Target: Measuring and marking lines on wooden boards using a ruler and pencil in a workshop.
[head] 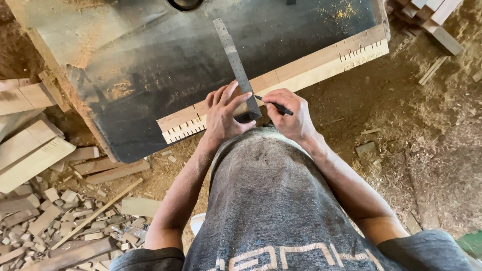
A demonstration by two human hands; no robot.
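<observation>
A long wooden plank [321,62] with rows of dark marks lies along the near edge of a dark metal machine table [165,60]. My left hand [224,111] presses a metal try square [236,62] flat across the plank, its blade pointing away from me. My right hand [290,114] holds a black pen [273,105] with its tip at the blade's edge on the plank. My grey shirt hides the plank's near edge below my hands.
Sawdust covers the floor [401,125]. Wooden boards [30,150] and a heap of small offcuts [60,216] lie at the left. More stacked wood pieces [432,17] sit at the top right. A dark round opening [185,4] sits at the table's far edge.
</observation>
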